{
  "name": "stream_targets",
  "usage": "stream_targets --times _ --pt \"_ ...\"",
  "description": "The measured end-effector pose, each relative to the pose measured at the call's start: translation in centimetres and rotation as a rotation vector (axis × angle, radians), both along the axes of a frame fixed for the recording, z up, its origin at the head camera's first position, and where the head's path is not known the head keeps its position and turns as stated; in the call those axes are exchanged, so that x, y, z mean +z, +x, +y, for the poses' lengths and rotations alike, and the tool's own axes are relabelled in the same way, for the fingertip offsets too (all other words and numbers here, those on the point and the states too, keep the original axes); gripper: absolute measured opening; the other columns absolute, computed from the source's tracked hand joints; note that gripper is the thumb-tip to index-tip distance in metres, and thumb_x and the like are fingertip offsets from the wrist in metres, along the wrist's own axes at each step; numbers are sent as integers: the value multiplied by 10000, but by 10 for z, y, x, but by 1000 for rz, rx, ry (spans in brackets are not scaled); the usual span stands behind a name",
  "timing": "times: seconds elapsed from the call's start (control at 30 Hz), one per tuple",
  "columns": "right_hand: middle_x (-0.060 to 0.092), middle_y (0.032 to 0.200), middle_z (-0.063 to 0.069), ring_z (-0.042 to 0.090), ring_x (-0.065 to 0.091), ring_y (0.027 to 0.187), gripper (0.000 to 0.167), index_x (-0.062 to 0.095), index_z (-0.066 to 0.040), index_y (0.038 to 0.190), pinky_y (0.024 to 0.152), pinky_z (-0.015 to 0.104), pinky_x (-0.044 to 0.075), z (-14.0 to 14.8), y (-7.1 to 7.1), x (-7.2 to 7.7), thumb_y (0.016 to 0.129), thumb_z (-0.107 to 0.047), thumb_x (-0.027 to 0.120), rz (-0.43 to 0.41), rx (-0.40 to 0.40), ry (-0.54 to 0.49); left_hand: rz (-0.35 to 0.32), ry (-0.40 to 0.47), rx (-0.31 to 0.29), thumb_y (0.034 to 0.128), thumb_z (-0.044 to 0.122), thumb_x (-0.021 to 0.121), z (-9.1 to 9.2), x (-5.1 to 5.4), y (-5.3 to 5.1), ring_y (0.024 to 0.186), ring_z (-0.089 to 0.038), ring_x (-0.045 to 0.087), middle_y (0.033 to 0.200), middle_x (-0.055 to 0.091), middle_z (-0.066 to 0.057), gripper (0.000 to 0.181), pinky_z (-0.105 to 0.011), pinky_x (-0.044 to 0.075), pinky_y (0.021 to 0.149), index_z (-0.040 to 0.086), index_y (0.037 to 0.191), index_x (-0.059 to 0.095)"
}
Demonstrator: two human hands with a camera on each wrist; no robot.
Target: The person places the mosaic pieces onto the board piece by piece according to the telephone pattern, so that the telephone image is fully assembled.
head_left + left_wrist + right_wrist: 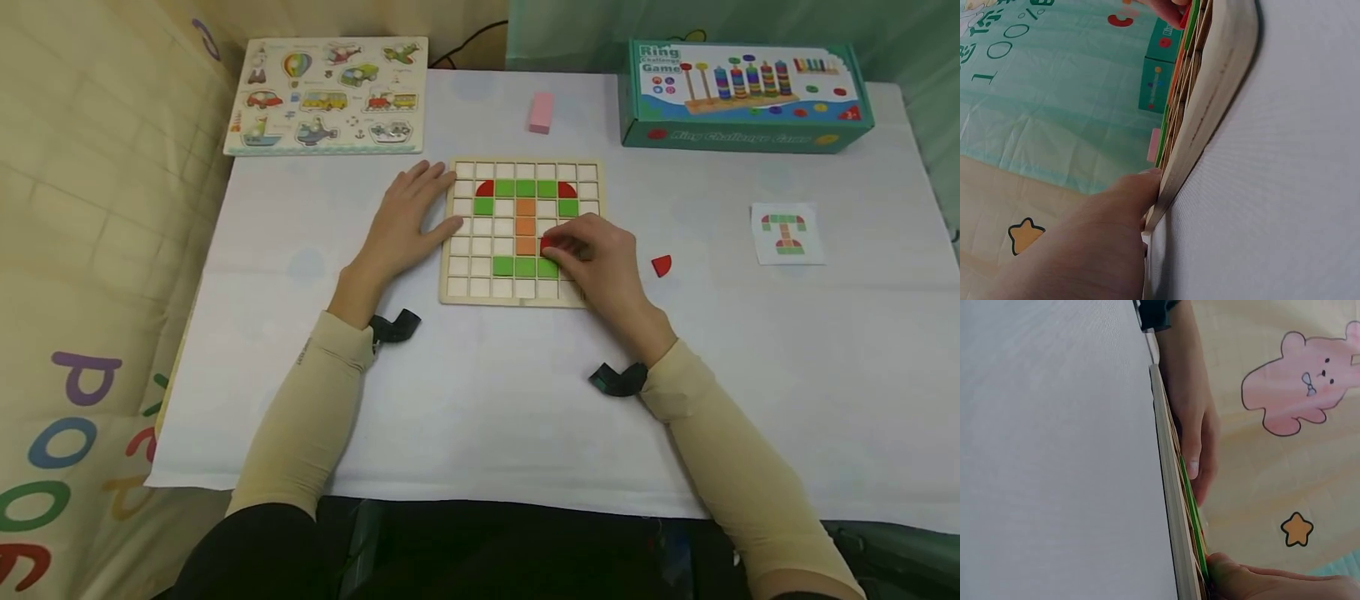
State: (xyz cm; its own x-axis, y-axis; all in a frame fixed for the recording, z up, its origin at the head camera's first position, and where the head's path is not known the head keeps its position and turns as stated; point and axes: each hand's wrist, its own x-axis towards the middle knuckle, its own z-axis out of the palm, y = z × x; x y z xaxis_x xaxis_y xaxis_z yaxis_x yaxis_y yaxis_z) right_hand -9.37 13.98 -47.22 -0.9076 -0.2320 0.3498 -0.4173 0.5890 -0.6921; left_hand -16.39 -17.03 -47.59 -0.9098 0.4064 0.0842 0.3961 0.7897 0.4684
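Note:
A wooden grid board [477,296] lies on the table with green square tiles [525,188], orange square tiles [525,226] and two red quarter-round tiles [567,190] in its cells. My right hand [607,258] pinches a red tile [545,245] over the board, just right of the lowest orange tile; its shape is partly hidden by the fingers. My left hand [408,212] lies with extended fingers at the board's left edge, the thumb touching it. Another red quarter-round tile [662,266] sits on the cloth right of the board.
A small card [787,234] with a coloured tile pattern lies to the right. Behind stand a pink block [541,112] and a green Ring Challenge Game box [742,137]. A vehicle picture puzzle board [326,96] lies at the back left.

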Motion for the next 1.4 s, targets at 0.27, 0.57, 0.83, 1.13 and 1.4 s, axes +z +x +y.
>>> stream_targets --times 0.27,0.57,0.83,1.13,1.4 --pt "694 1016 116 238 619 911 222 818 -40 1148 735 289 482 -4 7 2 941 -119 805 25 28 88 -1 -6 0 1046 478 595 -1 2 4 1644 -241 161 1734 311 -55 705 -365 21 1357 145 1636 399" --pt "728 1019 118 256 654 948 189 812 -32 1128 785 312 548 7 7 11 947 -85 791 32 21 78 2 23 1 1043 465 602 -2 1 6 1641 -240 171 1728 324 -60 694 -365 26 1357 140 1626 415" --pt "729 1039 181 274 648 934 354 781 -28 1173 769 196 464 93 -1 49 940 -292 819 -287 -206 208 23 21 -7 1043 470 604 1 -1 4 1641 -246 172 1726 329 -67 695 -378 27 1358 142 1626 416" --pt "731 908 104 224 649 853 531 741 -37 1074 882 353 498 136 3 57 814 -467 910 -580 -174 339 12 4 -8 1042 475 606 1 1 2 1643 -241 162 1731 318 -58 703 -376 21 1358 148 1632 406" --pt "730 951 117 157 605 833 302 745 -59 1064 699 110 443 116 0 45 860 -222 897 -451 -97 266 5 -5 -10 1043 470 607 1 4 2 1642 -253 165 1731 318 -67 706 -384 20 1358 138 1632 405"
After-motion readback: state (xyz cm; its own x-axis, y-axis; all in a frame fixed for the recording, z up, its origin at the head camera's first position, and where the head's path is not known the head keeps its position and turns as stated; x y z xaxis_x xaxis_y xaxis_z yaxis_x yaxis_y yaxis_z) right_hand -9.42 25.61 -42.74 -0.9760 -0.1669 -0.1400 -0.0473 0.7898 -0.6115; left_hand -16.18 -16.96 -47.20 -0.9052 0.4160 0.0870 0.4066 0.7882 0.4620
